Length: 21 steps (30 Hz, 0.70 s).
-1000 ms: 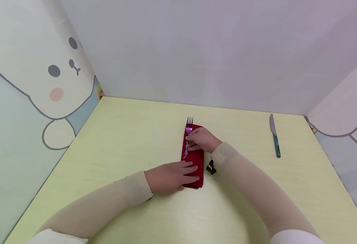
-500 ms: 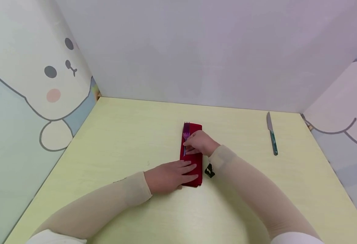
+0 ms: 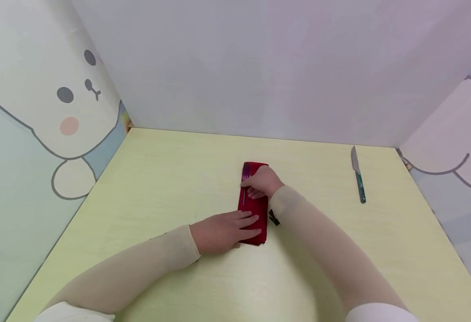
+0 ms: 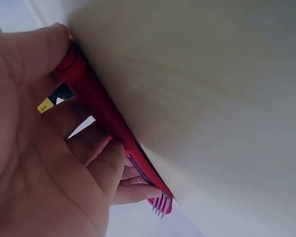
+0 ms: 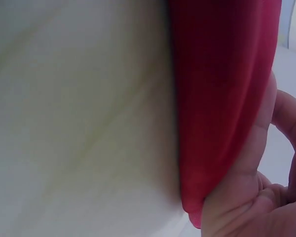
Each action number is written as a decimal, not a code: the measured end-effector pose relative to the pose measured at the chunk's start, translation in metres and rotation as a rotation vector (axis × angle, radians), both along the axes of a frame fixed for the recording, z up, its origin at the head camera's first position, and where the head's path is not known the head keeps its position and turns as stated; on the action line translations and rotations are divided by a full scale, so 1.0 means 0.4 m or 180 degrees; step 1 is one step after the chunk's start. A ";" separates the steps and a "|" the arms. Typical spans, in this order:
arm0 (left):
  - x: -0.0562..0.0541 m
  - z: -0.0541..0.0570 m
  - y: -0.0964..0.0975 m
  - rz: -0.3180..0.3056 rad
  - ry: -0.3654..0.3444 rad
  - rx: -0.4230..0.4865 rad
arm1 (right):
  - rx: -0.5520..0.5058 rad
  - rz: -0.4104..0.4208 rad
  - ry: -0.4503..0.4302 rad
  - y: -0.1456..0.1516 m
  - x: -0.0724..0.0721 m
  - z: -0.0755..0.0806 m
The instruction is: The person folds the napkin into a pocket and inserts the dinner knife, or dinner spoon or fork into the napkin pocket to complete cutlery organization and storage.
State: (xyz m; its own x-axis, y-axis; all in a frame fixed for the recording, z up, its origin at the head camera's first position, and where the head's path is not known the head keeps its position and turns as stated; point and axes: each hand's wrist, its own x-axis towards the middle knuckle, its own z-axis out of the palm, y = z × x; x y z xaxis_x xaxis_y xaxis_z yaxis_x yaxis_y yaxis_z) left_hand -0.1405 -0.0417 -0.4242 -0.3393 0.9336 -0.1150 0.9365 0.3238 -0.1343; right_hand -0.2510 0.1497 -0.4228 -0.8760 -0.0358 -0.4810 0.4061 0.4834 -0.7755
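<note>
A folded red cloth napkin (image 3: 255, 205) lies lengthwise on the table, and its long edge fills the right wrist view as a red fold (image 5: 217, 108). On its left side lies a purple metallic fork (image 3: 246, 171), tines toward the wall; the lower handle does not show. My right hand (image 3: 263, 181) pinches the fork just below the tines, other fingers curled over the cloth. My left hand (image 3: 225, 230) rests on the napkin's near end, fingers spread across it. In the left wrist view the thumb sits at the napkin's end, and the fork's tines (image 4: 161, 205) show beyond the fingers.
A table knife (image 3: 358, 176) with a green handle lies at the back right of the pale yellow table (image 3: 171, 174). Behind rises a plain whitish wall (image 3: 235, 67). Cartoon-printed panels (image 3: 26, 147) close in both sides. A small black piece (image 3: 274, 218) sits by my right wrist.
The fork has slid toward me along the napkin, so its tines now lie at the far edge instead of past it. The handle's tip no longer shows. The left hand stays put.
</note>
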 end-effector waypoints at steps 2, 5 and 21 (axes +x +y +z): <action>-0.001 -0.001 0.000 0.0017 0.0000 0.0015 | 0.0081 0.0037 0.0009 -0.006 0.000 -0.001; 0.001 -0.003 0.001 0.0054 -0.0031 0.0019 | 0.0091 0.0015 -0.0040 -0.009 0.003 -0.004; 0.006 -0.002 0.008 0.0128 -0.0124 -0.0053 | -0.0164 0.0260 -0.0262 0.003 0.058 -0.001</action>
State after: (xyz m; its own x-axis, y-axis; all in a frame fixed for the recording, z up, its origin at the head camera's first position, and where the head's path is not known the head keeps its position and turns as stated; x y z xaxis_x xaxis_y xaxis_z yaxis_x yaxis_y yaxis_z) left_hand -0.1381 -0.0387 -0.4248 -0.3714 0.9172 -0.1444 0.9275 0.3592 -0.1038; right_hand -0.2277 0.1508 -0.4231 -0.8267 -0.1320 -0.5470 0.4303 0.4780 -0.7657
